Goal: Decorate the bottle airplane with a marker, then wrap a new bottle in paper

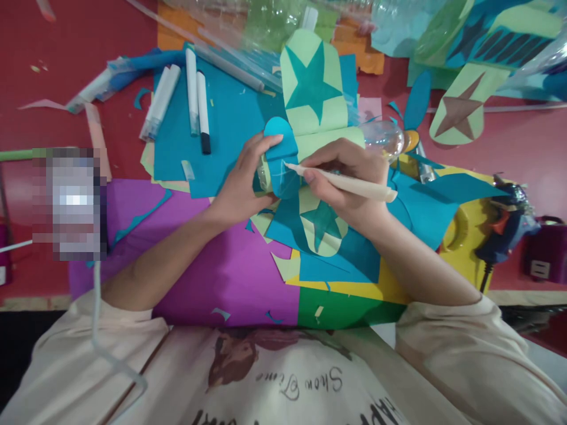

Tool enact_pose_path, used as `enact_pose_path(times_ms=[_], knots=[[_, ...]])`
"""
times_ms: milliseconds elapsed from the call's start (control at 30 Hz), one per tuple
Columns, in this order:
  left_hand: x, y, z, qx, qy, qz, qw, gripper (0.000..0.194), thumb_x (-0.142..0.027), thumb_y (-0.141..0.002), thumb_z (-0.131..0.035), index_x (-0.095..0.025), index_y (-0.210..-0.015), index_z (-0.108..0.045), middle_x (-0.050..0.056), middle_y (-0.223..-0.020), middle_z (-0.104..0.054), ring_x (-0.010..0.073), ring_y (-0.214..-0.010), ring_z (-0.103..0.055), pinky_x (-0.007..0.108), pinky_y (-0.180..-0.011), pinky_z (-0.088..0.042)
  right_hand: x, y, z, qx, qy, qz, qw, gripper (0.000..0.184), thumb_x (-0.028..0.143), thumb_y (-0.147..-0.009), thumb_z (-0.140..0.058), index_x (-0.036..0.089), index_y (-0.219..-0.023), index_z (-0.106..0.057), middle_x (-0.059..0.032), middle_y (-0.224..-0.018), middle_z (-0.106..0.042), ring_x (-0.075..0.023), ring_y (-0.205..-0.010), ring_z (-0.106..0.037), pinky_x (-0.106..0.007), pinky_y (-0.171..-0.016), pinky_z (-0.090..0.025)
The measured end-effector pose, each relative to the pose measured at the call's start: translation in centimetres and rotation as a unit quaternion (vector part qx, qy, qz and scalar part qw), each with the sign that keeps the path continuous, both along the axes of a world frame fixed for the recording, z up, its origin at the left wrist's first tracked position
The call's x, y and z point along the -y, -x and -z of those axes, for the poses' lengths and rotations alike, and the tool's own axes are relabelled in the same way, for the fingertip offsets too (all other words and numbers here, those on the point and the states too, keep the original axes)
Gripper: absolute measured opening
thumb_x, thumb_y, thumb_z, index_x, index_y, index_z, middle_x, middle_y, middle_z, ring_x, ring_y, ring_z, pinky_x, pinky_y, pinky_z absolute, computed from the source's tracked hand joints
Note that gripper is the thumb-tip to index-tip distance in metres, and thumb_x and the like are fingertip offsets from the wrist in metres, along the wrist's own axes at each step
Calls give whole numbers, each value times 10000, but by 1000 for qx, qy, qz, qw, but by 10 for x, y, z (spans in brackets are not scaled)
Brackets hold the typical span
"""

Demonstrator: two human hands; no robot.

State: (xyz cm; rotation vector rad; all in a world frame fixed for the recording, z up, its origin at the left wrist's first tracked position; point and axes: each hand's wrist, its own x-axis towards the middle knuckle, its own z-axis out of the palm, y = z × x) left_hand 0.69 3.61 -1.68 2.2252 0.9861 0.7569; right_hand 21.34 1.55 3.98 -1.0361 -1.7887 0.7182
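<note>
My left hand grips a blue rounded paper piece at one end of a pale green paper-wrapped plastic bottle, thumb and fingers on either side. Between the fingers of my right hand is a white pen, its tip at the blue piece, where thin pale lines show. One pale green wing with a teal star sticks out above the wrapped body. A second, lower wing carries a similar star. The bottle's neck has a yellow cap with a blue paper blade beside it.
Several white markers lie on blue paper at upper left. A phone-like device with a cable is at left. A glue gun rests on yellow paper at right. Purple paper and scraps lie nearest me; clear plastic is behind.
</note>
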Motion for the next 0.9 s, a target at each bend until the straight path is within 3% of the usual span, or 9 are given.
enact_pose_path(times_ms=[233,533,900], knots=[[1,-1,-2,11,1,-1,1000,644,-601,-913,-477,-334,-1435,-208,65,-1536,-319,313,-1471,-280,497,-1141,-403,0,1,2,-24,-21,-7,999,123,234,-821,-630,231,-704,-592,21,-610,-641,-109,-517,-560,-257,-463,-472],[4,-3,-9,-3,19,-35,999,634,-555,-909,-516,-309,-1426,-244,56,-1532,-339,300,-1465,-294,480,-1165,-385,-1,0,10,4,-51,-2,999,182,280,-846,-592,210,-683,-550,46,-553,-555,-81,-493,-508,-226,-461,-411],[3,-3,-9,-21,39,-52,998,666,-655,-899,-462,-316,-1424,-229,36,-1552,-322,288,-1475,-280,483,-1189,-351,1,-1,8,46,-39,-6,998,178,248,-834,-563,215,-664,-523,33,-566,-535,-97,-529,-499,-246,-498,-426]])
